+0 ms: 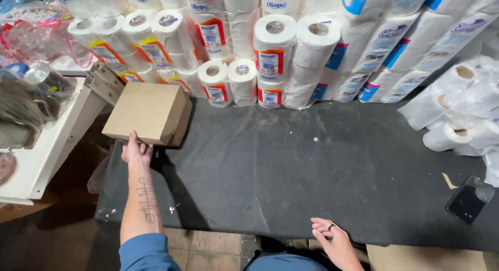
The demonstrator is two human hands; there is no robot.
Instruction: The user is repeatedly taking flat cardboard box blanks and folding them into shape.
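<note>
Left hand [136, 152] gripping near edge of plain brown cardboard box [148, 113] at 10 o'clock on black cloth-covered counter [291, 167]; right hand [332, 239] open, empty, at 6 o'clock edge

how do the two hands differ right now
The left hand is stretched far forward, touching the near edge of the brown cardboard box; the right hand sits close to the body at the near edge of the black table, touching no object. The right hand wears a dark ring; the left shows none. Both are bare.
</note>
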